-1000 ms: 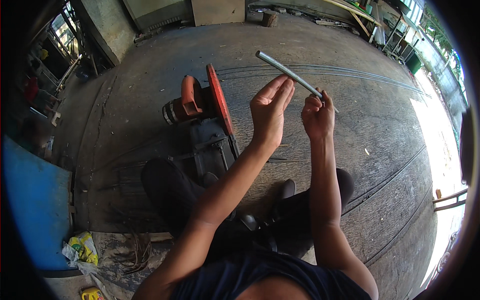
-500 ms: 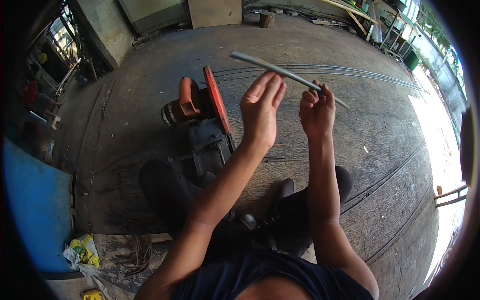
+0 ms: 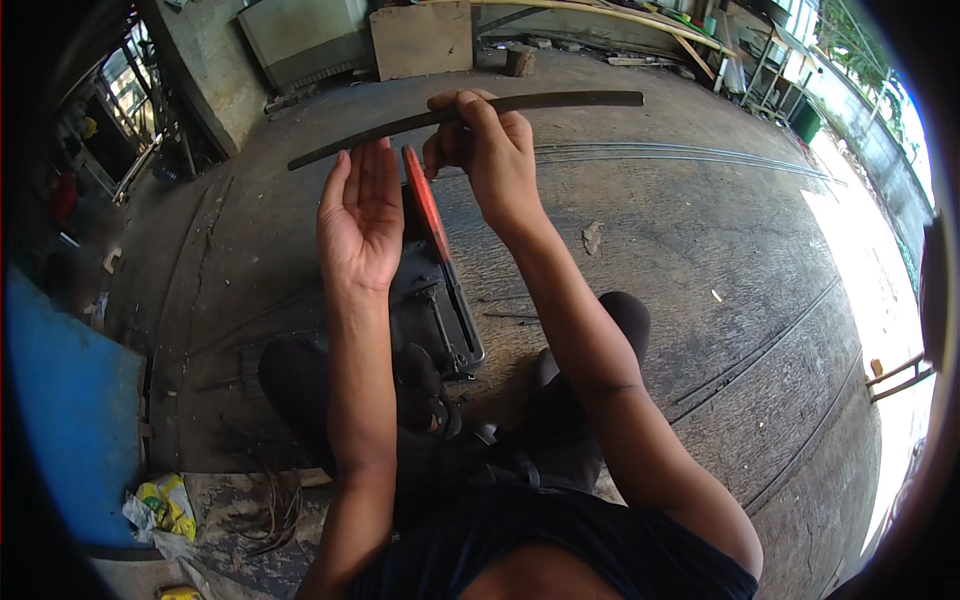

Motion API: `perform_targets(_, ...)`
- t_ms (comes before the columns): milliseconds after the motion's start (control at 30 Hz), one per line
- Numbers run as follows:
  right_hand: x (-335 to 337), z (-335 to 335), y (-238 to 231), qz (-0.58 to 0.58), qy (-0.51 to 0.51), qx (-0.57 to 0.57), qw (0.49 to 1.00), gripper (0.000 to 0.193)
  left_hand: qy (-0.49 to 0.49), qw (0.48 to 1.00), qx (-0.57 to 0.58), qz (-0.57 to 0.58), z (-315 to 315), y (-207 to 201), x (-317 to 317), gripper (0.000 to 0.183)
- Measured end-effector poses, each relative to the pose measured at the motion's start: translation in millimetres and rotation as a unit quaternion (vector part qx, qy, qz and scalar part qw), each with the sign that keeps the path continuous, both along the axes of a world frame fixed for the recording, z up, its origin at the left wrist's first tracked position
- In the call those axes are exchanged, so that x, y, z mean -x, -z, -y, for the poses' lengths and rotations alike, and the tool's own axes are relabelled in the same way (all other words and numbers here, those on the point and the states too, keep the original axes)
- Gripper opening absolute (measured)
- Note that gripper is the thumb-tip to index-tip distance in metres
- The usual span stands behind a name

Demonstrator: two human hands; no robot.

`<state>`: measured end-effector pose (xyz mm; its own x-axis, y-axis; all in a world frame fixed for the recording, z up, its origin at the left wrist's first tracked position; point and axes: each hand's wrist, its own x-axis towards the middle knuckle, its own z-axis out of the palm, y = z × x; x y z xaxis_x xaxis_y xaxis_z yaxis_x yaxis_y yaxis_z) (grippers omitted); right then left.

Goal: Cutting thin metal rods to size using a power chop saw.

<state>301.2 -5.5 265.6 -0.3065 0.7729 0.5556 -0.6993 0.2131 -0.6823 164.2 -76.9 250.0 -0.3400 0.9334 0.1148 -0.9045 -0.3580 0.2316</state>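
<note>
While the head camera looks down, the right hand (image 3: 497, 170) has a dark metal rod (image 3: 560, 100) pinched between thumb and fingers, up in front of the body, above the floor (image 3: 700, 260)! Its grip covers the rod's middle; both ends show. Over to the left hand (image 3: 365, 235): palm up, fingers extended, tips right at the rod's left stretch, and whether they touch, I can't tell. Behind that hand sits a cut-off saw (image 3: 430, 310), red guard (image 3: 427, 205) peeking out between the hands, much of its upper left side hidden. Thin rods (image 3: 680, 151) run across the floor beyond. Far left, the dark rim cuts off a blue panel (image 3: 75, 410).
</note>
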Motion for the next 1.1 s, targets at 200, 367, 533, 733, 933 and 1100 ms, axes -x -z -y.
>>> perform_targets(200,43.1,30.8,-9.5,-0.017,-0.057,0.007,0.998,0.033,-0.085,0.996,-0.015,-0.028,39.6,-9.6,34.6,0.029)
perform_targets(367,69.7,48.2,-10.5,-0.017,-0.097,0.042,0.994,0.038,-0.167,0.985,-0.015,-0.042,53.8,-14.8,49.4,0.029)
perform_targets(533,116.6,54.0,6.1,-0.082,-0.245,0.105,0.96,0.04,-0.29,0.949,-0.057,-0.113,74.4,-6.0,77.9,0.027)
perform_targets(733,185.4,88.9,35.9,-0.088,-0.405,0.263,0.871,0.035,-0.424,0.866,0.0,-0.267,116.9,5.4,128.1,0.024)
perform_targets(933,232.6,127.5,82.1,-0.117,-0.571,0.396,0.71,0.04,-0.493,0.794,0.091,-0.343,155.1,40.8,162.5,0.023)
perform_targets(1100,267.8,140.0,142.3,-0.132,-0.593,0.506,0.612,0.045,-0.49,0.777,0.164,-0.36,158.3,98.3,189.0,0.024)
